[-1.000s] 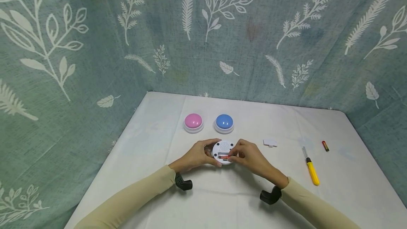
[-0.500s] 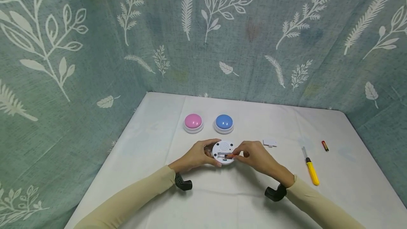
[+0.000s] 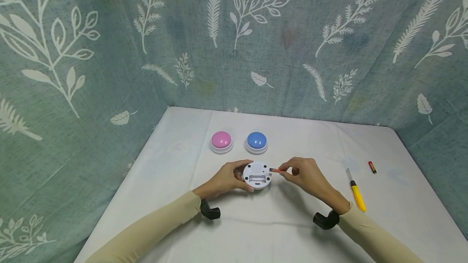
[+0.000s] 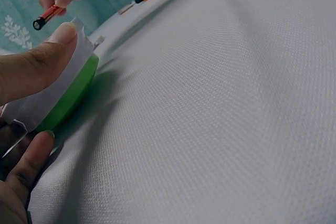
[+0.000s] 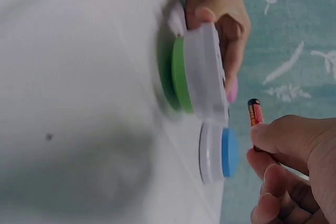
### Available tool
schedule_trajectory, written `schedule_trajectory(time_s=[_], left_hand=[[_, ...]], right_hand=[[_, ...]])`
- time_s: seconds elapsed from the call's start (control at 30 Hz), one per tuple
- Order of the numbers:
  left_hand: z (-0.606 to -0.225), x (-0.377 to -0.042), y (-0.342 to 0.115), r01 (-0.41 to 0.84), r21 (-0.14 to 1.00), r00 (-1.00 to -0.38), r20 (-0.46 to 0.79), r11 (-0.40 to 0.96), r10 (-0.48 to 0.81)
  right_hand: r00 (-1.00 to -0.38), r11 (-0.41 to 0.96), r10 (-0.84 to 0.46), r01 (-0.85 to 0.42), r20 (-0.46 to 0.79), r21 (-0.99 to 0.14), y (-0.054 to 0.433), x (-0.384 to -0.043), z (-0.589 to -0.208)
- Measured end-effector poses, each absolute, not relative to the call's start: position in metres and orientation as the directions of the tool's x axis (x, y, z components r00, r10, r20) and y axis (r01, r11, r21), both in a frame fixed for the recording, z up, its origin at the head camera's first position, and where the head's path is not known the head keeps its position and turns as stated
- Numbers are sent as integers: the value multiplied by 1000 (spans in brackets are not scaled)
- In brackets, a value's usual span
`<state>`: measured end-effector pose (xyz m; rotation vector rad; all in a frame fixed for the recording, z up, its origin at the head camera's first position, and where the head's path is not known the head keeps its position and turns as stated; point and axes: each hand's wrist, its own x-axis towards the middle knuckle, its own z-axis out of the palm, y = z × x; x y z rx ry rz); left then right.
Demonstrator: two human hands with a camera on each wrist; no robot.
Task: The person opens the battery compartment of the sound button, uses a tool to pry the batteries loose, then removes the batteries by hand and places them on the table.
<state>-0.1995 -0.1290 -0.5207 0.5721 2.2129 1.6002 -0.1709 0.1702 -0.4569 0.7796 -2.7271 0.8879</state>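
My left hand point(image 3: 226, 178) grips a round white push button point(image 3: 256, 169) by its rim, base up, with the bare battery slot facing upward. The button's green dome point(image 5: 181, 74) points down at the table in the right wrist view. Just right of the button, my right hand point(image 3: 306, 175) pinches a small red-and-black battery point(image 3: 276, 170) between thumb and finger. A gap separates the battery from the slot. In the left wrist view the battery point(image 4: 46, 18) sticks out of the right fingertips, beyond the left thumb.
Behind the hands stand a pink push button point(image 3: 221, 140) and a blue push button point(image 3: 256, 141). A yellow-handled screwdriver point(image 3: 356, 192) and another battery point(image 3: 372, 167) lie to the right. A patterned cloth point(image 3: 204, 72) hangs along the back and left.
My right hand has lifted the battery out of the slot and moved right, away from the button. It now covers the white lid seen earlier. My left hand stays in place.
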Motion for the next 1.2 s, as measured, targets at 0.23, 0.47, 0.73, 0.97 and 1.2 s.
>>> schedule_trajectory(time_s=[0.23,0.47,0.73,0.97,1.2], left_hand=[[-520,-198,-129,123,951,-857,-42,283,514],[-520,-198,-129,121,951,-858,-44,285,512],[-520,-198,-129,113,954,-858,-47,277,512],[-521,-199,-128,113,955,-856,-47,274,515],[-521,-199,-128,116,956,-857,-42,271,513]], right_hand=[[-875,716,-340,-478,344,-509,194,-169,-461],[-904,757,-261,-409,338,-509,217,-168,-464],[-916,784,-193,-359,352,-507,241,-166,-464],[-923,809,-131,-311,363,-499,262,-165,-465],[-944,817,-46,-224,326,-532,285,-166,-465]])
